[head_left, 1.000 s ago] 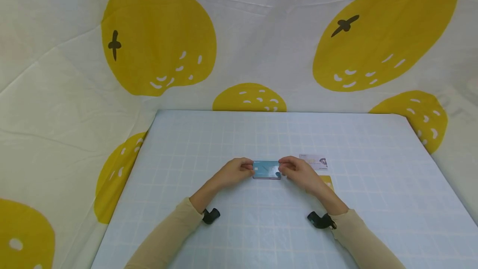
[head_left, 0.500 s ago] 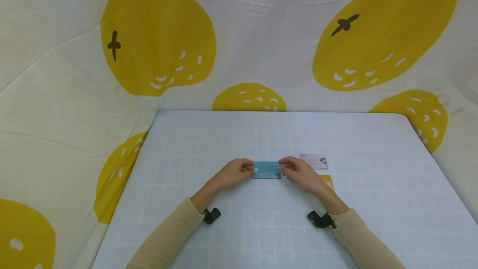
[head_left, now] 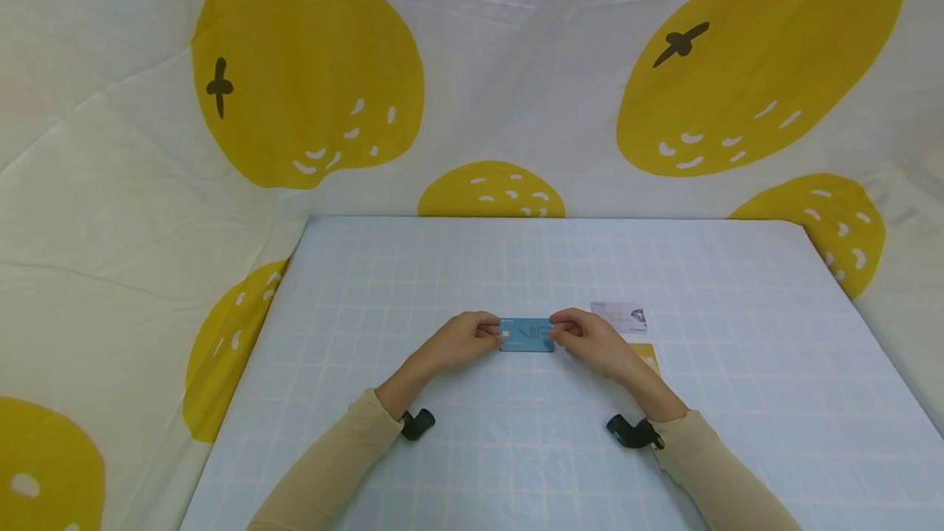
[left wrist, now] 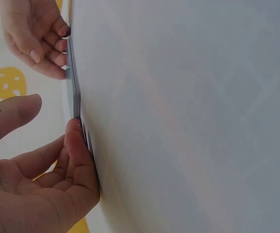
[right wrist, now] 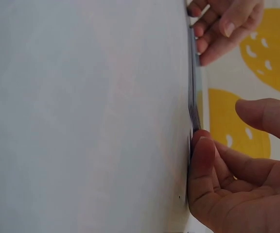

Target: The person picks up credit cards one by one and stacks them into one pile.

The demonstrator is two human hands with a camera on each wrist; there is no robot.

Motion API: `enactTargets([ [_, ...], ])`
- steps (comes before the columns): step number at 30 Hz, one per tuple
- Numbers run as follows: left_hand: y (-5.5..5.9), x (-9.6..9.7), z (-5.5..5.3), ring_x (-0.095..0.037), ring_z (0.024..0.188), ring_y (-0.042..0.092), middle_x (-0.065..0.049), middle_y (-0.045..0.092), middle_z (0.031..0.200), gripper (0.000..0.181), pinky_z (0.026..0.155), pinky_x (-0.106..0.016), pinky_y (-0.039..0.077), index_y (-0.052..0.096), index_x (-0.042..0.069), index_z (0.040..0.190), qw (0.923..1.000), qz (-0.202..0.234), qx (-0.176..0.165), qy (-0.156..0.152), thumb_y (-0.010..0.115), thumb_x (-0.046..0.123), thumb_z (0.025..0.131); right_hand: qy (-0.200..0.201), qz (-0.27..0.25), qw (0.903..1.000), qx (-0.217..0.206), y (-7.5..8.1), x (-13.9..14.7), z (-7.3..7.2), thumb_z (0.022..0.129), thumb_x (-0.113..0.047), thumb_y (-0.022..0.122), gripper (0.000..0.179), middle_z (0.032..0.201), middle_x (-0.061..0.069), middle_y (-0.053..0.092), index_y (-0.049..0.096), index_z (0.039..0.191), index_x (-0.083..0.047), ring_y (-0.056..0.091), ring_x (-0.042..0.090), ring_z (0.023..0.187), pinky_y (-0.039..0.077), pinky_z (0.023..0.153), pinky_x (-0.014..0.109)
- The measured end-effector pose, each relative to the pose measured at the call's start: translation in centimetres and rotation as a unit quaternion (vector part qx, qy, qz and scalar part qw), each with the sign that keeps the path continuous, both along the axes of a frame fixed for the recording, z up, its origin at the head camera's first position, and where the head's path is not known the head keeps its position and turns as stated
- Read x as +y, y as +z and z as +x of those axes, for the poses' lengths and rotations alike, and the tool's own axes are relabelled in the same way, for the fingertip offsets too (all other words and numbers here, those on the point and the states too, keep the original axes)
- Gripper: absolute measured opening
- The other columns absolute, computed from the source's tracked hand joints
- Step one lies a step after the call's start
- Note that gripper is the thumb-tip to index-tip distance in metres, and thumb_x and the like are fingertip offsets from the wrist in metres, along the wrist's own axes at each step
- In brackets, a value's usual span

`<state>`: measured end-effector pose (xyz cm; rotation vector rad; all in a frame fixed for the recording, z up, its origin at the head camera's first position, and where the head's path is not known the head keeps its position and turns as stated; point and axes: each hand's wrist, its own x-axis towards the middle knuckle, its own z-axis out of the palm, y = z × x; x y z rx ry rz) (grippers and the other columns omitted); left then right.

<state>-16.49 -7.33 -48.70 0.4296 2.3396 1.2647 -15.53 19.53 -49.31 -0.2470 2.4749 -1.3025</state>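
Observation:
A thin stack of several plastic cards, topped by a blue card [head_left: 526, 335] with "VIP" lettering, lies on the table between both hands. My left hand [head_left: 465, 339] touches its left end, my right hand [head_left: 590, 341] its right end. The wrist views show the card stack [left wrist: 75, 90] edge-on, its layers lined up closely. Fingertips of the left hand [left wrist: 47, 177] meet the stack's near end while the thumb stands away. Likewise the right hand [right wrist: 242, 179] rests fingertips against the end of the stack [right wrist: 193, 82], thumb raised apart from it.
Behind the right hand lies a pale lilac card [head_left: 619, 317]. A yellow card [head_left: 645, 356] sits partly hidden under the right wrist. The table [head_left: 442, 269] has a pale checked cover, and a white cloth with yellow fruit prints [head_left: 317, 76] hangs behind it.
A thin reddish edge showing below the blue card a second ago is no longer visible, and the glare on the card has faded. Both hands stay nearly in place.

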Motion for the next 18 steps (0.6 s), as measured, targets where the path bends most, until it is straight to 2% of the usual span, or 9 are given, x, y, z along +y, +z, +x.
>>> enactTargets([
  [18, -0.23, -0.12, 0.04, -0.020, 0.109, 0.062, -0.005, 0.066, 0.117, 0.046, 0.095, -0.038, 0.049, 0.059, -0.001, 0.134, 0.9999, -0.007, -0.006, 0.011, 0.064, 0.026, 0.097, 0.002, 0.000, 1.0000, 0.005, 0.30, -0.11, 0.10, 0.099, -0.023, 0.065, 0.035, 0.103, 0.003, 0.067, 0.063, 0.126, -0.002, 0.060, 0.020, 0.088, 0.051, 0.077, 0.036],
])
